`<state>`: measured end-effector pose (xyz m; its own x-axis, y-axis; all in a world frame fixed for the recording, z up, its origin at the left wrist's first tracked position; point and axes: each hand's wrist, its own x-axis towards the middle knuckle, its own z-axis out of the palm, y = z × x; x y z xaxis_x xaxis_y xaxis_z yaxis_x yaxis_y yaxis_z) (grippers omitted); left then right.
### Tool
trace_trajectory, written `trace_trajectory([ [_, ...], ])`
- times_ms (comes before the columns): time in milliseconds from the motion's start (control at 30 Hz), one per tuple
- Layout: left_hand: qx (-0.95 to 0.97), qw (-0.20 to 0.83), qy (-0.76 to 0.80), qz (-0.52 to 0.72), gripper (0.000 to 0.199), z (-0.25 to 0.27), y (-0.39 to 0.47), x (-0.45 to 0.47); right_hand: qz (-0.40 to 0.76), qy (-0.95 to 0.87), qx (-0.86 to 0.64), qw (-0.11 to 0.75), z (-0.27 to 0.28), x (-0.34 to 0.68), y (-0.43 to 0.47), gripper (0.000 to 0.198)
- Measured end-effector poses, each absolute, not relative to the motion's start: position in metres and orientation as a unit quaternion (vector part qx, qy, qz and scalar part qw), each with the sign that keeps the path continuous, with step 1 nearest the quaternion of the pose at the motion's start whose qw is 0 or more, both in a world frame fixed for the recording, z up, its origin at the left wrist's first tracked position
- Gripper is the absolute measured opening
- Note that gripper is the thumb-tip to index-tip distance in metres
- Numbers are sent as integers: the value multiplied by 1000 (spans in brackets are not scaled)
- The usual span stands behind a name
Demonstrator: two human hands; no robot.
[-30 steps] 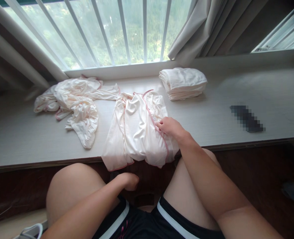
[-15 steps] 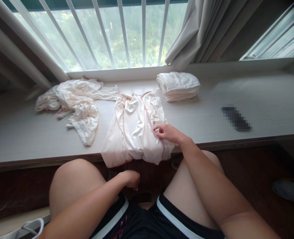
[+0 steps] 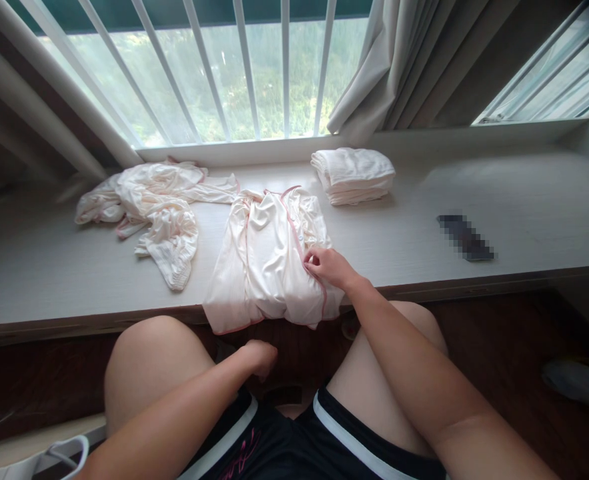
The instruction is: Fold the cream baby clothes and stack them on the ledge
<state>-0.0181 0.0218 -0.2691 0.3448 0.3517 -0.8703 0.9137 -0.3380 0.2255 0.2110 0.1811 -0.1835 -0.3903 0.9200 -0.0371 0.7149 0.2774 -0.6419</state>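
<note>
A cream-white pajama top with pink piping lies partly folded on the white ledge, its lower part hanging over the front edge. My right hand is on its right side, thumb and forefinger closed in a pinch on the pink-trimmed edge. Loose gathered fabric lies just beyond that hand. My left hand hangs below the ledge between my knees, apart from the top. It is curled closed, with nothing visible in it; its fingertips are mostly hidden.
On the ledge, a crumpled cream garment lies to the left, one sleeve touching the top. A folded white stack sits at the back right, and a dark pixelated flat object farther right. Curtains flank a barred window.
My right hand has moved slightly left along the pink-trimmed edge and its fingers have drawn together on it. My left hand stays between the knees. The view has shifted slightly.
</note>
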Motion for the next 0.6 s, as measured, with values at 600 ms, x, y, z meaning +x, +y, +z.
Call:
trace_trajectory([
  [600, 745, 365, 449, -331, 26, -257, 29, -15, 319, -792, -495, 162, -188, 210, 193, 14],
])
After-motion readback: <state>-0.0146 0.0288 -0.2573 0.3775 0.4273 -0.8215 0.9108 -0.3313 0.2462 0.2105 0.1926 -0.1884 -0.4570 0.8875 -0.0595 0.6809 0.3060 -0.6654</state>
